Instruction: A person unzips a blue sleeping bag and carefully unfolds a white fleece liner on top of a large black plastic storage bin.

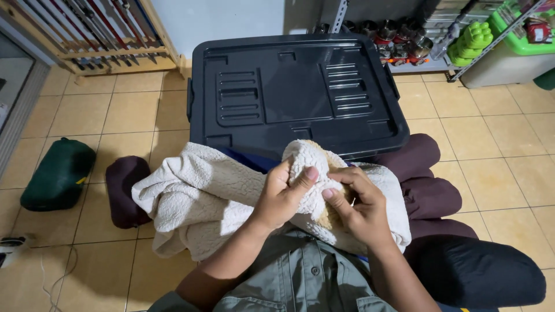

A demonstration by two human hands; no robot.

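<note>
Both hands, left hand (281, 199) and right hand (358, 208), are gripping a cream fleece cloth (196, 199) bunched over the lap, just before a dark lidded storage bin (289, 92); maroon rolled bags (428, 196) are lying on the tiled floor (491, 150) alongside.

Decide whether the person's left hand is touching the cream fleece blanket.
Touching. The head view shows the left hand gripping a bunched fold of the cream fleece blanket, thumb pressed on it.

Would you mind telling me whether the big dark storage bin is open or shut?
Shut: the lid lies flat over the whole bin, its edges flush all round.
</note>
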